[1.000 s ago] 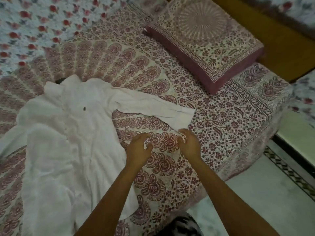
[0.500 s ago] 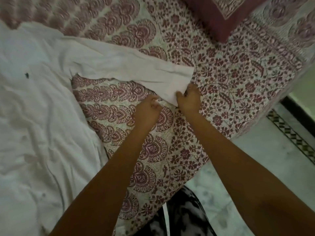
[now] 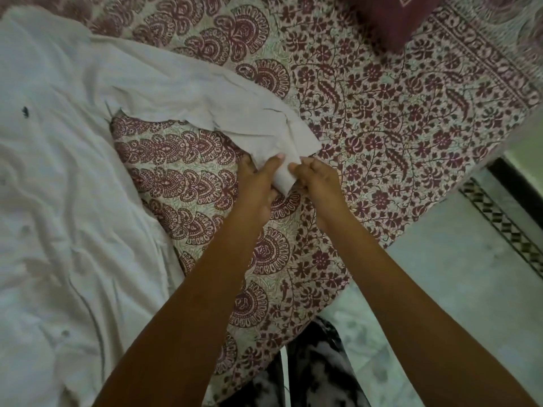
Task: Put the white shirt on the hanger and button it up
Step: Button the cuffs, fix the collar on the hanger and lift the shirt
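Dim indoor light, soft focus — edges blurred, wide-angle bowing

A maroon-printed bedspread (image 3: 382, 118) covers the bed. A maroon pillow (image 3: 390, 19) sits at the top edge. Pale floor (image 3: 458, 277) shows at right.

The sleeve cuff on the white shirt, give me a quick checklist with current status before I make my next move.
1. Left hand gripping the cuff: ok.
2. Right hand gripping the cuff: ok.
3. Cuff button done: cannot tell, hidden by fingers.
4. White shirt lying spread on the bed: ok.
5. Hanger within sight: not ok, none visible.
6. Front buttons done: cannot tell.
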Available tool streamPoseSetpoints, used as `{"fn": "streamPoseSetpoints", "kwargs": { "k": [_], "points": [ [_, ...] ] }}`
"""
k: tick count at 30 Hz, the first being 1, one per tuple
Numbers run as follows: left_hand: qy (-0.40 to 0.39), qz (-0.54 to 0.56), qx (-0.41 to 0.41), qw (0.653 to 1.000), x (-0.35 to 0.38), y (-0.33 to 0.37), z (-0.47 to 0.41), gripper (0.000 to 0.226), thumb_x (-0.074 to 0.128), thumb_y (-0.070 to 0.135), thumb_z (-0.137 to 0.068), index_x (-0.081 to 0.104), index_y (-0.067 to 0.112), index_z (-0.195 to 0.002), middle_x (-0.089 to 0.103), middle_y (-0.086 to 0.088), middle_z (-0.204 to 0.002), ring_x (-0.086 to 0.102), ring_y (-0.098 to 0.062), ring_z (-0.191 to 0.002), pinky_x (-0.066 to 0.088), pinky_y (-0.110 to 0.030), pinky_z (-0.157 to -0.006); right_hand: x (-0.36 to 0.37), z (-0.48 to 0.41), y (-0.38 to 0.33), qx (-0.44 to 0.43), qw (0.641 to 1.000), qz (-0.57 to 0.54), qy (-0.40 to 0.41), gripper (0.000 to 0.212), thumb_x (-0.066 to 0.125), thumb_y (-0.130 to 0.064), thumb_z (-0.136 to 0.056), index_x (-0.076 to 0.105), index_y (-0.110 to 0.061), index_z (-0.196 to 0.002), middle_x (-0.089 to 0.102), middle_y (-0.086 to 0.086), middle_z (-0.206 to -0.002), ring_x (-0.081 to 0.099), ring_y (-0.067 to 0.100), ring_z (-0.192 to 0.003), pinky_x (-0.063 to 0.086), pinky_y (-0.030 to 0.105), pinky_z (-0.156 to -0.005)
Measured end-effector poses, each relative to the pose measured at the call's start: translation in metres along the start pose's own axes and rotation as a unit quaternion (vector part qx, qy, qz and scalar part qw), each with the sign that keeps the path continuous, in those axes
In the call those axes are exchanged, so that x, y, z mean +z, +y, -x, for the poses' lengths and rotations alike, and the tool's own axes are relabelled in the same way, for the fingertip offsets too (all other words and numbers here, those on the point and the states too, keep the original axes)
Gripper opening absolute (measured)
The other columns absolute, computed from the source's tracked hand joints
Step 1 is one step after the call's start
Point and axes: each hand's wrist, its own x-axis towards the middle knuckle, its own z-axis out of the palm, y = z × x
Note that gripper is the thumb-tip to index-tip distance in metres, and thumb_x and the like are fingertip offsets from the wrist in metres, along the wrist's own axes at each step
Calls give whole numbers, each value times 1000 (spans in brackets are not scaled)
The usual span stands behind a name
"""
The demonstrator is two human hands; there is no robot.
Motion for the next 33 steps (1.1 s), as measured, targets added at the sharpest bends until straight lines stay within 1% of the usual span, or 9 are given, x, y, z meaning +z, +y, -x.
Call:
{"fn": "streamPoseSetpoints", "kwargs": {
  "k": [4, 7, 15, 17, 20, 23, 26, 30, 33],
  "points": [
    [69, -54, 51, 995, -21, 5, 11, 51, 69, 3, -79, 46, 10, -123, 61, -9, -119, 61, -25, -105, 55, -42, -84, 3, 16, 23, -155, 974, 156, 52, 48, 62, -16, -79, 46, -8, -124, 50, 8, -106, 51, 17, -99, 44, 29, -88],
    [82, -134, 98, 983, -34, 15, 26, 40, 68, 4, -80, 51, 11, -115, 63, -4, -106, 62, -18, -92, 54, -28, -67, 12, 20, 40, -279, 859, 423, 73, 76, 66, -22, -67, 34, -13, -135, 33, 24, -136, 34, 38, -127, 31, 51, -103],
    [-52, -36, 104, 993, -52, 37, 48, 30, 49, 9, -94, 51, 7, -123, 65, -5, -112, 64, -15, -99, 55, -26, -77, 32, 19, 11, -374, 793, 416, 240, 14, 60, -16, -73, 62, -14, -87, 49, 14, -130, 33, 22, -122, 30, 41, -99],
    [-83, 9, 109, 991, -54, 40, 51, 28, 40, 8, -97, 51, 11, -122, 63, -6, -112, 64, -13, -96, 55, -23, -78, 35, 21, 2, -341, 862, 338, 165, 12, 51, -14, -81, 61, -10, -86, 59, 10, -109, 51, 14, -99, 44, 31, -83],
    [-54, -75, 125, 988, -56, 39, 50, 30, 42, 7, -95, 55, 13, -121, 64, -7, -116, 65, -15, -99, 53, -27, -88, 32, 18, -12, -99, 990, 13, 96, 14, 48, -15, -91, 62, -11, -93, 64, 6, -87, 60, 16, -74, 49, 27, -65],
    [64, -194, 142, 968, -60, 25, 45, 27, 50, 7, -89, 63, 15, -111, 66, -2, -111, 61, -12, -94, 51, -30, -90, 23, 13, -11, 46, 989, -110, 90, 32, 51, -16, -89, 57, -4, -118, 65, 13, -111, 63, 26, -94, 52, 34, -75],
    [129, -244, 107, 955, -65, 7, 42, 25, 56, 18, -89, 59, 14, -113, 60, 0, -114, 55, -13, -98, 45, -30, -90, 22, 15, 0, 32, 993, -59, 99, 33, 50, -13, -91, 53, -7, -124, 62, 9, -118, 59, 22, -98, 50, 29, -75],
    [53, -203, -56, 976, -67, -25, 41, 41, 63, 32, -86, 46, 16, -119, 60, -11, -110, 60, -21, -84, 51, -34, -72, 16, 15, 26, 19, 994, 8, 103, 26, 52, -10, -91, 55, -11, -117, 61, 10, -121, 58, 26, -109, 49, 42, -92],
    [39, -193, -82, 977, -58, -49, 43, 42, 67, 28, -83, 44, 17, -117, 60, -11, -106, 55, -16, -73, 50, -31, -65, 9, 13, 44, -12, 992, 59, 112, 20, 57, -9, -87, 55, -12, -106, 64, 10, -103, 60, 26, -96, 50, 43, -85]
  ]
}}
